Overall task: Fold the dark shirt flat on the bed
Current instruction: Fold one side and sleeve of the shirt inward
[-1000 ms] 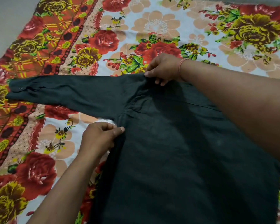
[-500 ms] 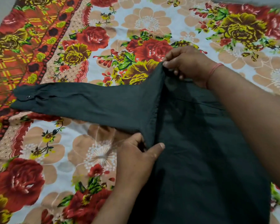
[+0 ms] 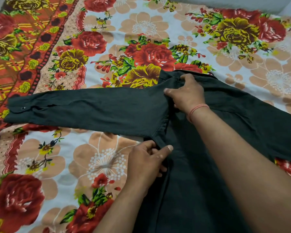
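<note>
1. Nearest us, the body of the dark shirt (image 3: 200, 190) lies on the bed over the floral bedsheet (image 3: 94, 165), its side edge already turned inward into a long fold that runs away from us toward the shoulder.
2. Our left hand (image 3: 148, 163) sits at the armpit end of that fold, thumb on top and fingers curled under the edge, clamped on the shirt's doubled cloth. We judge it is there to pin the crease so it cannot slide open.
3. Farther up the fold, our right hand (image 3: 186, 93) is closed on the shirt at the shoulder, beside the collar, with a red thread bracelet (image 3: 198, 109) at the wrist. Gripping both ends of the fold line keeps it taut and straight, which seems the reason for the two-point hold.
4. From the fold, the left sleeve (image 3: 84, 109) stretches straight out sideways across the bedsheet, lying flat, its cuff with a small button (image 3: 22, 108) at the far end, over the sheet's red border.
5. On the other side of the fold, the rest of the shirt spreads out of view under our right forearm.
6. We judge the side fold is nearly set; the outstretched sleeve is not yet folded back over the body.
</note>
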